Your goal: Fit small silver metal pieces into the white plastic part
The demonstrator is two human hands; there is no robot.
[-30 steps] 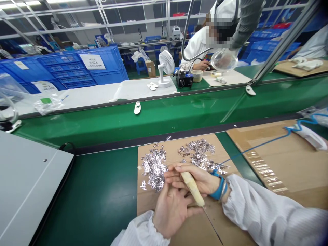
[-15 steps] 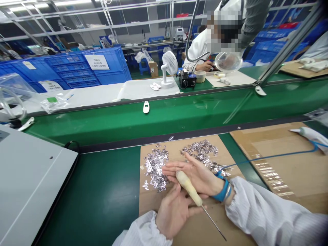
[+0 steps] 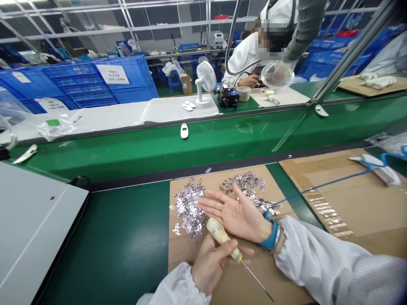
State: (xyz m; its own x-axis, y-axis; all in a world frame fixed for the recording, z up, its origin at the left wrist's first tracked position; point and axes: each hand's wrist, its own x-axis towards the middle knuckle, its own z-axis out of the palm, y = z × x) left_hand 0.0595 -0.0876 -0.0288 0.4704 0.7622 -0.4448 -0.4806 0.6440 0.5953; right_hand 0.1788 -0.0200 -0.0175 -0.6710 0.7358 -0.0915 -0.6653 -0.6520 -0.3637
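My left hand (image 3: 211,264) grips the pale wooden handle of a thin pick tool (image 3: 222,237); its metal shaft points toward the lower right. My right hand (image 3: 233,212) lies open, palm up, fingers stretched left, just above the tool handle, and holds nothing. A blue wrist strap (image 3: 270,232) with a blue cord runs off to the right. Both hands hover over a brown cardboard sheet (image 3: 222,279). Two heaps of small shiny metal parts (image 3: 189,205) lie on it, one left of my right fingers and another heap (image 3: 246,186) behind them.
A green conveyor belt (image 3: 222,140) carries a small white device (image 3: 184,130). A grey panel (image 3: 28,228) lies at left. A second cardboard sheet (image 3: 349,199) with a white tool (image 3: 378,167) is at right. Across the belt a person in white works near a fan (image 3: 205,82) and blue crates (image 3: 95,82).
The tool passed from my right hand to my left hand. My right hand turned palm up and opened flat. The white device on the belt moved to the right.
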